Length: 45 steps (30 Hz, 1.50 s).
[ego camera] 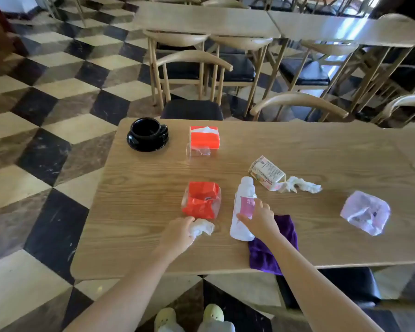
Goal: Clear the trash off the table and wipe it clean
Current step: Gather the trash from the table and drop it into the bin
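Observation:
On the wooden table (309, 149), my left hand (179, 232) closes its fingers around a crumpled white tissue (203, 226). Just beyond it lies an empty red tissue wrapper (200, 200). My right hand (259, 218) rests spread over a white plastic bottle with a pink label (243, 204) lying on its side; whether it grips the bottle is unclear. A purple cloth (271, 250) lies under that hand and arm. A crushed drink carton (267, 172) and another wadded tissue (300, 185) lie further back. A crumpled clear plastic pack (364, 213) sits at the right.
At the far left of the table stand a black cup on a saucer (147, 136), a red tissue pack (204, 137) and a clear glass (198, 153) lying on its side. Wooden chairs (192, 68) ring the table, one black seat (345, 283) near my right arm.

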Each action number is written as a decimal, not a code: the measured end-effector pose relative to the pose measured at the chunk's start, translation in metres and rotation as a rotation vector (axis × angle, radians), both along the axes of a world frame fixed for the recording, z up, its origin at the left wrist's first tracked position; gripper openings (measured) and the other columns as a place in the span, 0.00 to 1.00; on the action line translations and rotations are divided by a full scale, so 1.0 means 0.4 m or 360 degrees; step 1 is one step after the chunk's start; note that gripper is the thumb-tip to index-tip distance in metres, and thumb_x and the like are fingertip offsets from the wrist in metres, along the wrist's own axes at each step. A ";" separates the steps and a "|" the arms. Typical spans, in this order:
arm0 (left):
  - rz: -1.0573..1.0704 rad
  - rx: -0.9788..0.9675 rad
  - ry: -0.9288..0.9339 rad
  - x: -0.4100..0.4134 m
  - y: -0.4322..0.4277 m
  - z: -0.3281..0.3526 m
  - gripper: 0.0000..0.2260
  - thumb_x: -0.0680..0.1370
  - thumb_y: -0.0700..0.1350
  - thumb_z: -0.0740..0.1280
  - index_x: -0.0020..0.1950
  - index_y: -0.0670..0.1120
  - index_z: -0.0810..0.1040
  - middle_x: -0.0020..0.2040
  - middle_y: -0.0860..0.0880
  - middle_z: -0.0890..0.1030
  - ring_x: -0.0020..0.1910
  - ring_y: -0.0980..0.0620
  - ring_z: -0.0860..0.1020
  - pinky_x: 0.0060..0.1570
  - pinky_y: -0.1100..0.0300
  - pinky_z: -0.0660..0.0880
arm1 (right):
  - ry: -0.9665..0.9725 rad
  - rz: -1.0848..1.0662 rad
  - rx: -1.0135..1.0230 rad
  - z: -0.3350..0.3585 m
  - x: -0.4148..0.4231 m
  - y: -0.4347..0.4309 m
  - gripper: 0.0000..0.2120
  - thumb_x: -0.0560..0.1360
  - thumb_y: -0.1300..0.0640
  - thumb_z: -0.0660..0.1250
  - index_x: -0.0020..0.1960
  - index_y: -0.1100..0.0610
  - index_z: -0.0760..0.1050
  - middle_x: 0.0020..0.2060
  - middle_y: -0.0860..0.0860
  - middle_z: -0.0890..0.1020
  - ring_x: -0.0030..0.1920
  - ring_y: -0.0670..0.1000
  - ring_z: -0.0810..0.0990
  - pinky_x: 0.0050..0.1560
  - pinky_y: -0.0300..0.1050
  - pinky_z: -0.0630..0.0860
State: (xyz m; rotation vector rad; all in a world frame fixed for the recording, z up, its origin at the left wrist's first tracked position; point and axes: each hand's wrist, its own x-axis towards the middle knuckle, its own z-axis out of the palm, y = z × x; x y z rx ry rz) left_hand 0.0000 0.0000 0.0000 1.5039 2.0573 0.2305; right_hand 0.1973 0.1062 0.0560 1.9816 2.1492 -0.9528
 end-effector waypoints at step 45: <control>-0.0747 -0.0061 0.0442 -0.094 0.414 0.042 0.13 0.72 0.45 0.66 0.55 0.44 0.73 0.50 0.46 0.81 0.52 0.43 0.79 0.44 0.55 0.72 | 0.1025 -0.0650 -0.0344 0.076 0.004 0.113 0.22 0.64 0.60 0.76 0.57 0.52 0.76 0.50 0.50 0.81 0.51 0.49 0.79 0.49 0.42 0.74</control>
